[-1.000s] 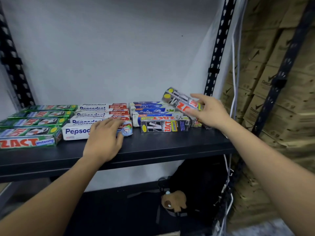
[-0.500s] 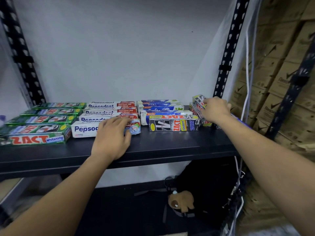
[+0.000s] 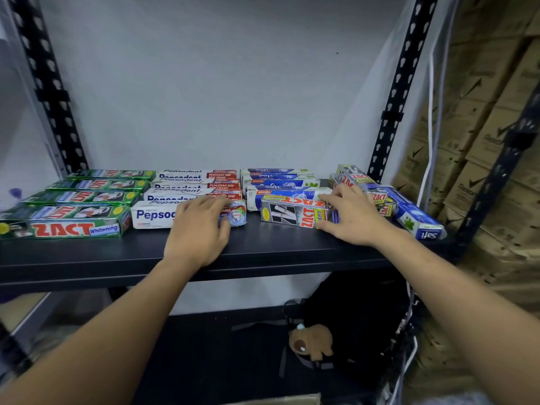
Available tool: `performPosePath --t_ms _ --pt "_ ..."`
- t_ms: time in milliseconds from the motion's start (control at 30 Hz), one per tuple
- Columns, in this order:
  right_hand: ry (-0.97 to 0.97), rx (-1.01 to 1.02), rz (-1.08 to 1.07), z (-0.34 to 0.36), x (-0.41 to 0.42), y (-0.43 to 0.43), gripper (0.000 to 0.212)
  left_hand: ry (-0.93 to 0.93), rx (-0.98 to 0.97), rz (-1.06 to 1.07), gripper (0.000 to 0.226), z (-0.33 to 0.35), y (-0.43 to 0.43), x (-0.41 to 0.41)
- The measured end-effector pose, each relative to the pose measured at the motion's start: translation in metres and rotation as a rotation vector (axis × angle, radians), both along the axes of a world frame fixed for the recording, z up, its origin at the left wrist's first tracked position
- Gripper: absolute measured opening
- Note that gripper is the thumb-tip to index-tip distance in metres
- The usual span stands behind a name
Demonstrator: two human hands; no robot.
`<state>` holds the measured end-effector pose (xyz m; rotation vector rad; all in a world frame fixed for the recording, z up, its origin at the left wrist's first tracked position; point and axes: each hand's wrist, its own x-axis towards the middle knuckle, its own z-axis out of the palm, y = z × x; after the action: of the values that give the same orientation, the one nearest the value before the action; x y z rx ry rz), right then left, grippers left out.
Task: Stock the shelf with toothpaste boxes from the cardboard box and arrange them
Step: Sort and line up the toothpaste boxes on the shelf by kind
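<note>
left hand (image 3: 201,229): flat, fingers straight, on front Pepsodent box (image 3: 152,214)
right hand (image 3: 355,214): grips end of grey ZACT box (image 3: 292,213)
tip: slide it square with shelf (image 3: 263,252) edge

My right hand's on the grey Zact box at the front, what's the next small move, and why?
Probably slide the grey Zact box rightward to join the other grey Zact boxes. Your right hand holds its end between thumb and fingers, and it lies in front of the blue Safi row, apart from its own kind further right.
</note>
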<state>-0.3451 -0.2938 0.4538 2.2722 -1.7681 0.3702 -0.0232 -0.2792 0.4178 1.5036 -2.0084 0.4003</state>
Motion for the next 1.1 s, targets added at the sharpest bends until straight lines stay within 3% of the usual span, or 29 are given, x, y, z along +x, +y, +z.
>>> performPosePath --t_ms 100,167,300,467,600,733,933,1100 --pt "-0.152 0.137 0.077 0.004 0.003 0.010 0.065 -0.006 0.001 0.000 0.043 0.001 0.001 0.000" --pt "-0.212 0.121 0.123 0.004 0.002 0.018 0.060 -0.005 0.000 0.002 0.044 0.000 0.001 0.000" --pt "-0.373 -0.026 0.122 0.017 -0.004 0.030 0.050 -0.004 -0.002 -0.003 0.043 -0.001 0.000 0.000" --pt "-0.648 -0.321 -0.056 0.057 -0.021 0.006 0.048 -0.002 -0.004 -0.011 0.043 0.000 -0.001 0.000" --pt "-0.546 -0.405 -0.226 0.066 -0.034 -0.020 0.045 -0.003 -0.007 -0.008 0.044 0.000 0.000 0.000" --pt "-0.317 -0.162 -0.417 0.047 -0.043 -0.037 0.047 0.000 0.002 -0.007 0.044 -0.001 0.000 0.001" --pt "-0.426 -0.183 -0.409 0.043 -0.047 -0.032 0.056 0.007 0.004 -0.006 0.043 0.000 0.000 0.000" --pt "-0.571 -0.189 -0.347 0.044 -0.050 -0.019 0.081 0.010 0.010 -0.001 0.043 0.001 0.001 -0.001"
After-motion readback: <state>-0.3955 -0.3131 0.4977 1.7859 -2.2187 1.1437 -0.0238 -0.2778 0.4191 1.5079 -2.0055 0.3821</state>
